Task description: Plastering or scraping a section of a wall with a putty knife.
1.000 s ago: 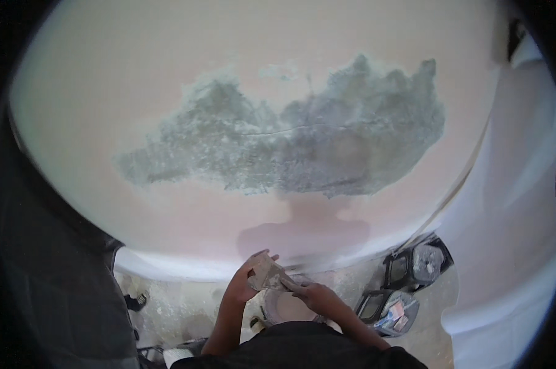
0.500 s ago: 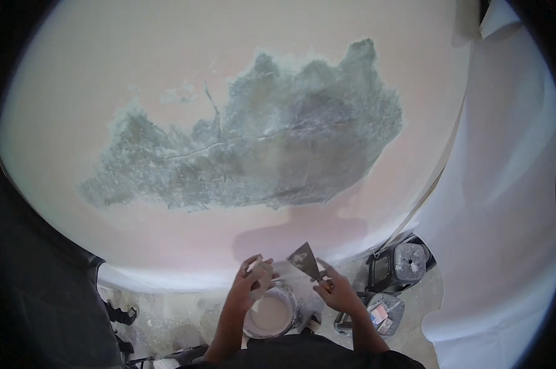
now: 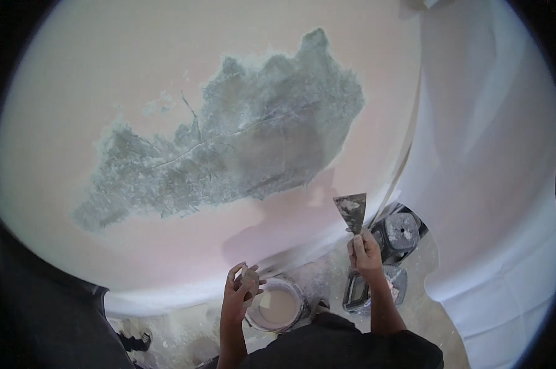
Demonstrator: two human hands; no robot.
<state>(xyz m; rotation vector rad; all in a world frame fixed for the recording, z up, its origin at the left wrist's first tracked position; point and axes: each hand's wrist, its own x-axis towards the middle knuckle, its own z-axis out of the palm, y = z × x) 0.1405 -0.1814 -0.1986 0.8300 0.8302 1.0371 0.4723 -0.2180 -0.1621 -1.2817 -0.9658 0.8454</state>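
Note:
My right hand (image 3: 365, 255) is closed round the handle of a putty knife (image 3: 351, 209). Its wide metal blade points up toward the wall and carries pale smears of filler. Fingers of my left hand (image 3: 233, 298) grip a flat grey-beige piece (image 3: 251, 281) whose exact kind I cannot make out. Just right of that hand, a bucket (image 3: 300, 296) on the floor holds creamy pinkish filler. Before me rises a pale pink wall (image 3: 185, 252) with a large ragged grey patch (image 3: 272, 132), crossed by a long thin crack line. Neither hand touches the wall.
A dusty black stool (image 3: 402, 229) stands at the right by the wall, with a second stool (image 3: 398, 280) nearer me. White sheeting (image 3: 487, 160) hangs on the right, dark sheeting (image 3: 38, 301) on the left. A dark shoe (image 3: 145, 340) shows at lower left.
My right hand has swung up and to the right with the putty knife, whose blade now points upward. My left hand has shifted slightly left. The view has turned a little.

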